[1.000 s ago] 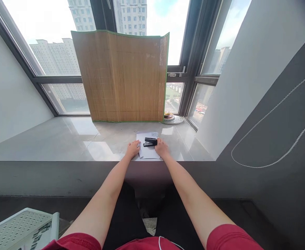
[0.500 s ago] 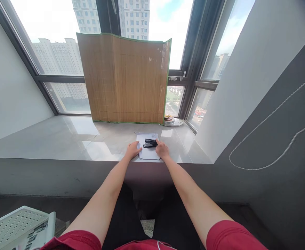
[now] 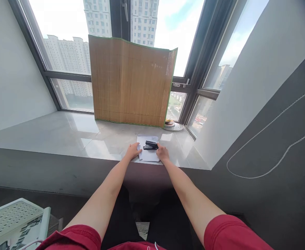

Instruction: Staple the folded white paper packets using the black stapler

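While right hand (image 3: 162, 152) holds stapler (image 3: 151, 143), basket (image 3: 45, 222) contents unclear.

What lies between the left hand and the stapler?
In the head view, only a narrow strip of the paper shows between the left hand's thumb tip and the stapler.

Daylight poured through the windows (image 3: 183, 31).
Much of the sky (image 3: 61, 17) blew out white; glare patched the glossy windowsill (image 3: 115, 135), the wall below (image 3: 71, 173) sat dim, and wide-angle stretch distorted the edges.
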Motion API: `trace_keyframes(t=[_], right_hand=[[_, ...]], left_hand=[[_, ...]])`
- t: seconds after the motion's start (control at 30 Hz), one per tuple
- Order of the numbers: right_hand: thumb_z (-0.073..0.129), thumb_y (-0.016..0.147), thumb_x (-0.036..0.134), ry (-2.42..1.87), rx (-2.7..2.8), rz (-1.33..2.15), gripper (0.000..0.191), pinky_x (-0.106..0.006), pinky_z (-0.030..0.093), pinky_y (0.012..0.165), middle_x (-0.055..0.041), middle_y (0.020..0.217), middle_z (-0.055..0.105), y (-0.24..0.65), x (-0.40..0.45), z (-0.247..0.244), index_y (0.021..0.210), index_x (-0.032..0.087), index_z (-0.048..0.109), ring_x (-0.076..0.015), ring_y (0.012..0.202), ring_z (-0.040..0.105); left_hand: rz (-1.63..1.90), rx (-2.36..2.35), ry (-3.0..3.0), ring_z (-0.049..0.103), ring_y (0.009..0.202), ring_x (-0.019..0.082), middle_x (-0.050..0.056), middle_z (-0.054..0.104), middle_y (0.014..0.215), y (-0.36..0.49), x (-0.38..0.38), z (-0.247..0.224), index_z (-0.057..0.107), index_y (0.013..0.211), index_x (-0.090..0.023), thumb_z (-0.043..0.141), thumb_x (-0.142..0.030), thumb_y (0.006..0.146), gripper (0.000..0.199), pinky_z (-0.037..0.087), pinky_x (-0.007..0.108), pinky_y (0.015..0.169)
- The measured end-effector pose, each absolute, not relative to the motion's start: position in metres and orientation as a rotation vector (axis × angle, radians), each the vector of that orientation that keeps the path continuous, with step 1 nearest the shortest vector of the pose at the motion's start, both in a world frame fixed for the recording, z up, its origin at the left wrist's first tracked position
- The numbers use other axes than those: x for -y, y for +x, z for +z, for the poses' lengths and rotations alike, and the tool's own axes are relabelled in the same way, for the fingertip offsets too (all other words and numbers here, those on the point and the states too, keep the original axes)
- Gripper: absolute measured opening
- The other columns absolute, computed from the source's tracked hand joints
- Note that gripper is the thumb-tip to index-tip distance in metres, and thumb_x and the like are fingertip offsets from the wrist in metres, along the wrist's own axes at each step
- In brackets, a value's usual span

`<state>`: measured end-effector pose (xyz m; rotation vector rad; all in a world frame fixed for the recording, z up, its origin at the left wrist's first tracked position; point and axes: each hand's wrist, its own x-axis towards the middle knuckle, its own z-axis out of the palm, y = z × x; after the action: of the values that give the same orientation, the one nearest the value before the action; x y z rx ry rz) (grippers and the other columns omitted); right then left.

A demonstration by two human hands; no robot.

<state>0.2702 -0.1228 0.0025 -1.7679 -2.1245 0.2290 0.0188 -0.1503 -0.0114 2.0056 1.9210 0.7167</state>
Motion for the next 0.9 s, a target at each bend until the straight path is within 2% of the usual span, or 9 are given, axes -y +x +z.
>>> trace_keyframes(t=[0.17, 0.6, 0.8, 0.9], right_hand=[[0.046, 0.099, 0.014, -1.769, 2.055, 0.243, 0.059, -0.030, 0.051, 0.099, -0.0109, 0.121, 0.082, 0.275, 0.120, 0.003, 0.153, 0.025, 0.067, -0.0255, 0.115, 0.074], [0.048, 0.099, 0.015, -1.773, 2.042, 0.200, 0.056, -0.032, 0.051, 0.099, -0.0119, 0.117, 0.082, 0.274, 0.114, -0.004, 0.148, 0.027, 0.071, -0.0276, 0.116, 0.073], [0.047, 0.100, 0.017, -1.755, 2.043, 0.182, 0.057, -0.036, 0.052, 0.095, -0.0133, 0.113, 0.080, 0.273, 0.113, -0.009, 0.154, 0.024, 0.063, -0.0291, 0.108, 0.074], [0.054, 0.093, 0.017, -1.671, 1.989, 0.220, 0.063, -0.036, 0.053, 0.100, -0.0134, 0.127, 0.073, 0.272, 0.109, -0.009, 0.155, 0.023, 0.058, -0.0283, 0.117, 0.069]], left_hand=[[0.730, -1.905, 1.988, 0.051, 0.152, 0.035, 0.016, 0.053, 0.166, 0.019, 0.151, -0.011, 0.054, 0.156, -0.022, 0.060, -0.039, 0.096, 0.062, 0.014, 0.055, 0.136], [0.727, -1.907, 2.000, 0.051, 0.154, 0.034, 0.016, 0.054, 0.165, 0.020, 0.151, -0.011, 0.054, 0.156, -0.022, 0.061, -0.039, 0.096, 0.063, 0.014, 0.055, 0.136], [0.727, -1.917, 2.009, 0.049, 0.155, 0.033, 0.016, 0.052, 0.167, 0.020, 0.151, -0.013, 0.052, 0.157, -0.021, 0.060, -0.039, 0.096, 0.064, 0.015, 0.056, 0.136], [0.724, -1.914, 2.008, 0.049, 0.155, 0.033, 0.016, 0.053, 0.166, 0.019, 0.150, -0.013, 0.052, 0.158, -0.021, 0.061, -0.038, 0.096, 0.064, 0.015, 0.055, 0.136]])
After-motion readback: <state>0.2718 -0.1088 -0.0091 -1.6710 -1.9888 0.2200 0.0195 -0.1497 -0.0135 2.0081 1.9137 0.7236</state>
